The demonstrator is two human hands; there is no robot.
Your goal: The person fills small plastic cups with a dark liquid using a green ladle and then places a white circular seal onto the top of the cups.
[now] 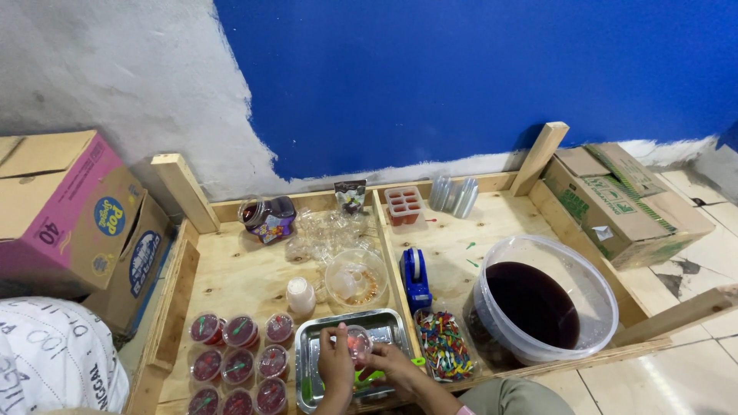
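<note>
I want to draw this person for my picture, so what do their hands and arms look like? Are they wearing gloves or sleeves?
No gloves. Both the left hand and the right hand are bare, with no rings or watch showing. The forearms are bare too. Only a thin pink sleeve edge peeks in on the right arm at the bottom of the picture.

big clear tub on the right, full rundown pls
The tub is a large round container of clear, slightly cloudy plastic with a thick rolled rim and no lid. It stands upright on the plywood tray at its right end, about half full of dark red-brown liquid. Nothing touches it; the box of coloured picks lies just left.
</note>
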